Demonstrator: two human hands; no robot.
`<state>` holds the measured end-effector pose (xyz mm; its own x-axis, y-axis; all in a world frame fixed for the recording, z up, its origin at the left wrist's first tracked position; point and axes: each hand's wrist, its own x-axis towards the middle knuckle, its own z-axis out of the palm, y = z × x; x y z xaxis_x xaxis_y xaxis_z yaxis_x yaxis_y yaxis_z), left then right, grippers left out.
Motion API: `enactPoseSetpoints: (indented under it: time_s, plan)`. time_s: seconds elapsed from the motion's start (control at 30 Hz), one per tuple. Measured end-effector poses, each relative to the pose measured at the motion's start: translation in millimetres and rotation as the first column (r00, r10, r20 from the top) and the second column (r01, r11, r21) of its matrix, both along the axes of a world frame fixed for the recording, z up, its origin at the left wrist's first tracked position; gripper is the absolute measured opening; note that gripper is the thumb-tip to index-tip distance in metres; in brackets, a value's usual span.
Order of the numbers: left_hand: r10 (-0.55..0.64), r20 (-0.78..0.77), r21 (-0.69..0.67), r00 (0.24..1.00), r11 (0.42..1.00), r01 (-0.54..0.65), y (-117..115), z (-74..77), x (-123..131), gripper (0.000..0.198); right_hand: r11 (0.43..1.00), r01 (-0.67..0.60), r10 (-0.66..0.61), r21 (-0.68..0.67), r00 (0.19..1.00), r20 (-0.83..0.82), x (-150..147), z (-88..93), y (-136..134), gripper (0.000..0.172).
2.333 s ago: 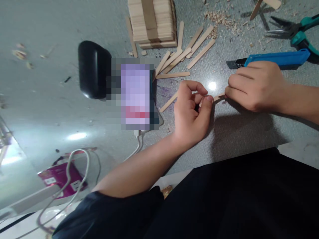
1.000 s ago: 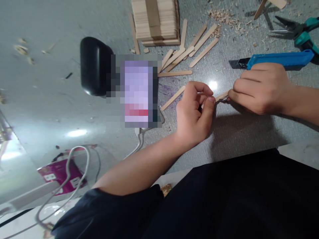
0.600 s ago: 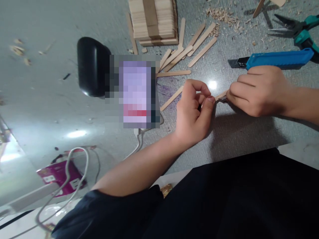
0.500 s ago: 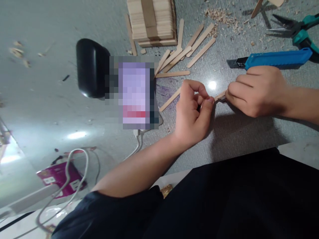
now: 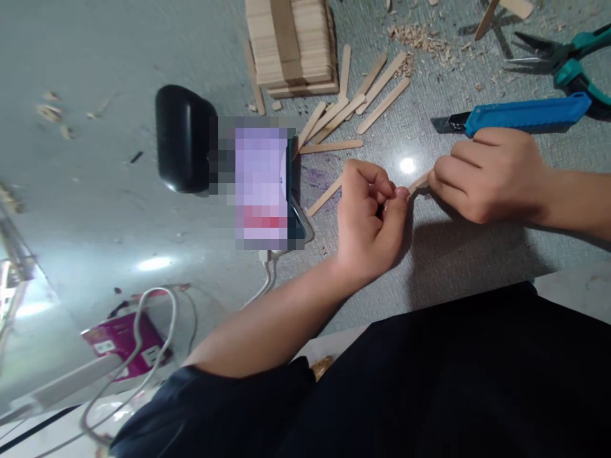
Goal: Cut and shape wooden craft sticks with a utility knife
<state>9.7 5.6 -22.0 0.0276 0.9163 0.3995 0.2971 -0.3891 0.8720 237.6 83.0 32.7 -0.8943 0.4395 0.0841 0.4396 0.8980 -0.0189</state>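
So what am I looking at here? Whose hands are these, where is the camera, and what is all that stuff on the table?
There is no machine here: these are a person's own two bare hands, filmed by one camera worn on the head, looking forward and down. That is why the arms and dark clothing come in from the bottom edge. The left hand and the right hand each pinch one end of a small wooden stick over the grey table. Behind the right hand lies a blue utility knife, and beyond it green-handled pliers. Farther back are a bundled stack of sticks, loose sticks and wood shavings. To the left is a phone, its screen blurred out, beside a black rounded object I cannot identify.
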Motion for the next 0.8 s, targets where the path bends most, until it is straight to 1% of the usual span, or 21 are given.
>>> enactPoseSetpoints:
  time_s: [0.1,0.17,0.27,0.33,0.47,0.53,0.6,0.7,0.8]
  plan:
    - [0.047,-0.006,0.019,0.999,0.999,-0.046,0.6,1.7,1.5,0.019,0.997,0.055,-0.055,-0.053,0.998,-0.007,4.0,-0.9,1.0,0.055]
    - [0.066,0.023,0.027,0.998,0.997,-0.067,1.2,2.7,2.5,0.019,0.993,0.105,-0.104,-0.057,0.995,0.005,5.4,1.3,2.1,0.057]
    - [0.074,0.050,-0.013,0.996,0.997,-0.073,0.2,4.8,3.6,0.017,0.981,0.190,-0.188,-0.043,0.981,0.035,5.4,5.2,3.6,0.062]
    - [0.077,0.036,-0.057,0.996,0.996,-0.075,-1.7,6.3,3.9,0.015,0.973,0.224,-0.222,-0.057,0.974,0.040,5.0,5.8,4.2,0.062]
    - [0.091,-0.029,-0.109,0.995,0.990,-0.094,-5.8,10.3,3.8,0.010,0.961,0.219,-0.226,-0.166,0.974,-0.027,5.5,4.5,5.6,0.064]
    - [0.075,-0.057,-0.105,0.996,0.991,-0.081,-7.1,13.6,2.9,0.009,0.964,0.193,-0.206,-0.183,0.977,-0.055,6.5,5.2,6.8,0.064]
    - [0.049,-0.112,-0.114,0.992,0.992,-0.062,-7.8,17.7,1.5,0.009,0.977,0.167,-0.175,-0.135,0.983,-0.051,7.5,7.0,8.2,0.064]
    - [0.021,-0.227,-0.147,0.974,0.988,-0.055,-8.6,23.7,-1.2,0.005,0.991,0.132,-0.132,-0.021,0.991,-0.012,8.2,9.5,10.7,0.063]
    - [0.008,-0.288,-0.156,0.958,0.986,-0.055,-9.4,27.1,-3.1,0.012,0.994,0.095,-0.095,0.050,0.995,0.001,8.9,8.5,14.0,0.062]
